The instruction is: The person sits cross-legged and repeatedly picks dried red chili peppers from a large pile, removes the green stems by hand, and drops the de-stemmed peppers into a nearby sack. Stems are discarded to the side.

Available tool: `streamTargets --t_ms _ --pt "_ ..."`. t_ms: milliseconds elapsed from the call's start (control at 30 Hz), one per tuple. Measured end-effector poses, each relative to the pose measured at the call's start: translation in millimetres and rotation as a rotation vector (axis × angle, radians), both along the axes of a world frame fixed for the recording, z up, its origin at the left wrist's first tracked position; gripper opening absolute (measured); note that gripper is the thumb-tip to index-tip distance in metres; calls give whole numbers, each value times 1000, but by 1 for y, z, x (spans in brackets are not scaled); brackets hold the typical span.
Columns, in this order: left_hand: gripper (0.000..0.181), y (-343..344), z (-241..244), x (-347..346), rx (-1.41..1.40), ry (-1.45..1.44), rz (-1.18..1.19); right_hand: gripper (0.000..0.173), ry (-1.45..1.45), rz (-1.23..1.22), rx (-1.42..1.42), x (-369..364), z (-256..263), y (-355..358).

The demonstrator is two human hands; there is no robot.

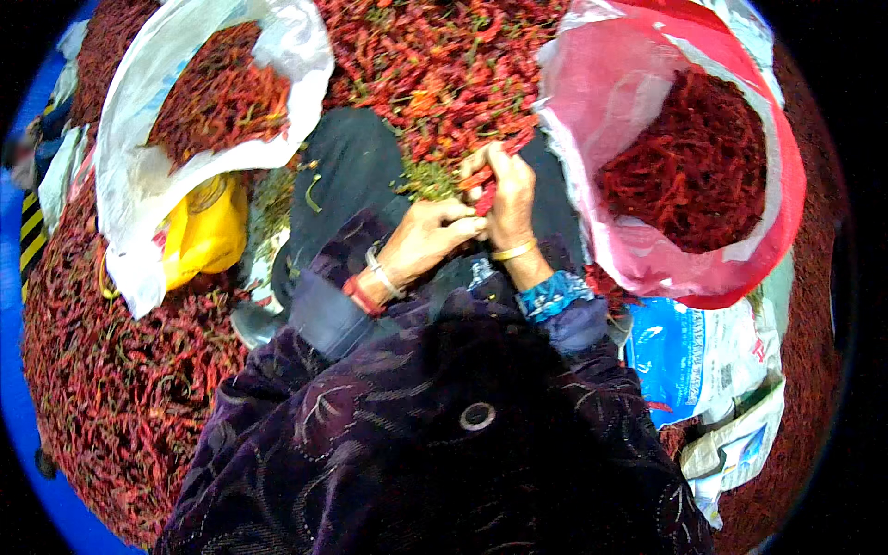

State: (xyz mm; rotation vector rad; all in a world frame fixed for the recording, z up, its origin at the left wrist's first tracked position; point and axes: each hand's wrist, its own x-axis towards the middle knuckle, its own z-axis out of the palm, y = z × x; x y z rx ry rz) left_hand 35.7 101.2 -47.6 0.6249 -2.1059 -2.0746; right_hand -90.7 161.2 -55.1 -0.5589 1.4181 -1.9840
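My right hand (510, 191) is closed around a few red chili peppers (485, 198) between my knees. Close against it, my left hand (430, 232) has its thumb and forefinger pinched together at the lower end of those peppers; the fingers cover whatever lies between them. Just beyond my left hand is a small heap of green stems (429, 182). Past both hands spreads a pile of red chili peppers (444, 69), some with green stems on them.
At the left stands an open white woven sack (305, 83) with peppers inside, beside a yellow bag (218, 232). An open red-and-pink sack (787, 180) holding darker peppers is at the right. Below it lies a blue-and-white printed sack (666, 361). More peppers (139, 368) cover the floor at left.
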Motion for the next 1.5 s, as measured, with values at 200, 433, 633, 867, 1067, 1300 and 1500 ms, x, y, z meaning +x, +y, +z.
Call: streamTargets --t_ms 200,433,633,867,1067,1300,1500 --pt "22 0 3 5 -128 20 122 34 -392 6 -57 5 -8 1" --pt "19 5 0 0 -427 113 257 20 561 10 7 9 -5 13" --pt "15 10 -14 -6 -471 173 305 20 892 61 -46 12 20 17" --pt "17 15 4 4 135 157 97 34 48 50 -193 10 29 20" --pt "19 8 21 18 428 287 35 23 -908 221 -443 -37 -3 35" --pt "23 -31 36 71 97 184 423 59 -874 -193 -987 -139 36 117" --pt "17 -73 -2 134 -166 -59 745 35 -47 355 114 -64 31 56"
